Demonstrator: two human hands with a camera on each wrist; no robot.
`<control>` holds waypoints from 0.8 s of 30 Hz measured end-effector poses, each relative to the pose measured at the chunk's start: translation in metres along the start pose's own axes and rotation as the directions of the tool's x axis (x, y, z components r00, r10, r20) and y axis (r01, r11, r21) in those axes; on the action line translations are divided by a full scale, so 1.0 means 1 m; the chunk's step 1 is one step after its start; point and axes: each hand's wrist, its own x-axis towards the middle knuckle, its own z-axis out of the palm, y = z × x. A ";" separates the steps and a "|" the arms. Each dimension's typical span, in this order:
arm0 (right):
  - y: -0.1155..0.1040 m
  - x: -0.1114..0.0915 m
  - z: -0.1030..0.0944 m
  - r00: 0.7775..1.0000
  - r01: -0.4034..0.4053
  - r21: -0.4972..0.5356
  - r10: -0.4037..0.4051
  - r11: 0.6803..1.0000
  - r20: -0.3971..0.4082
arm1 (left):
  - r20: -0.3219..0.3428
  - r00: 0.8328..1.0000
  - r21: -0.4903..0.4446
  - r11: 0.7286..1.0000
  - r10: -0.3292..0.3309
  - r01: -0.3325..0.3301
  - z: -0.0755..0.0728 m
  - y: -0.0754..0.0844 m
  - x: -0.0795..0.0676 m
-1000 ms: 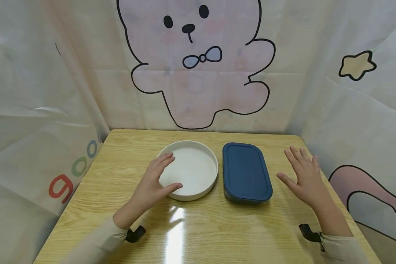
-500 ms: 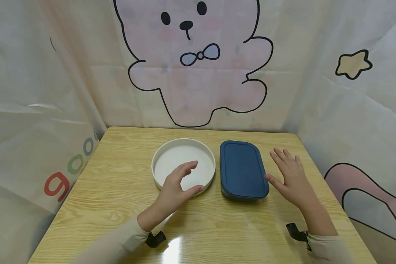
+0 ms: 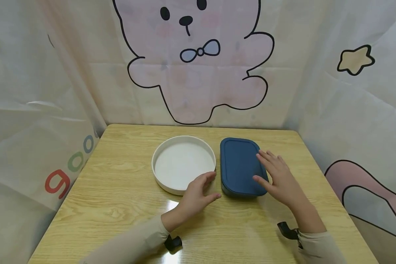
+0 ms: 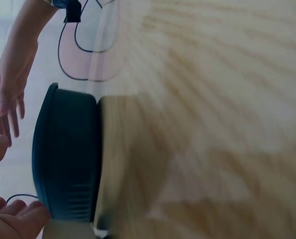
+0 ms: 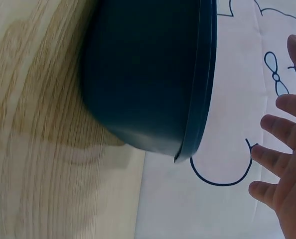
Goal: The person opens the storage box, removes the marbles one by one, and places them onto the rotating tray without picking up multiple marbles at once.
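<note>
From where I stand, a dark blue, smooth-sided rectangular box (image 3: 238, 167) with rounded corners and a matching fitted lid sits flat on a pale yellow wood-grained table (image 3: 118, 179). The person's right hand (image 3: 278, 179) hovers over the box's right edge, fingers spread wide and thumb held well away from them; it has hold of nothing, and the right wrist view shows it apart from the lid. The left hand (image 3: 198, 194) is near the box's front left corner, half open, fingers gently bent and thumb out, gripping nothing. A round, shallow white dish (image 3: 181, 161) with a low upright rim lies just left of the box, not touching it; the left hand overlaps its near rim from my angle, and I can't tell whether they touch. Behind the box hangs a pale cloth (image 3: 198, 73) printed with a pink bear wearing a blue bow tie.
</note>
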 end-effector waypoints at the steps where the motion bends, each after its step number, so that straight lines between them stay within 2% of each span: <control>1: -0.002 0.001 0.000 1.000 0.004 0.003 -0.004 1.000 0.002 | 0.008 1.000 -0.003 1.000 -0.012 0.012 0.004 -0.001 0.001; 11: -0.015 0.003 0.007 0.998 0.014 0.048 -0.017 0.999 0.065 | 0.042 0.990 0.028 0.990 -0.137 0.136 0.035 -0.010 0.009; 20: -0.027 0.003 0.013 0.991 0.005 0.111 -0.020 0.994 0.134 | 0.007 0.971 0.051 0.969 -0.241 0.240 0.053 -0.022 0.022; 24: -0.031 0.003 0.017 0.984 -0.002 0.131 -0.021 0.991 0.176 | -0.016 0.964 0.034 0.964 -0.265 0.265 0.058 -0.024 0.027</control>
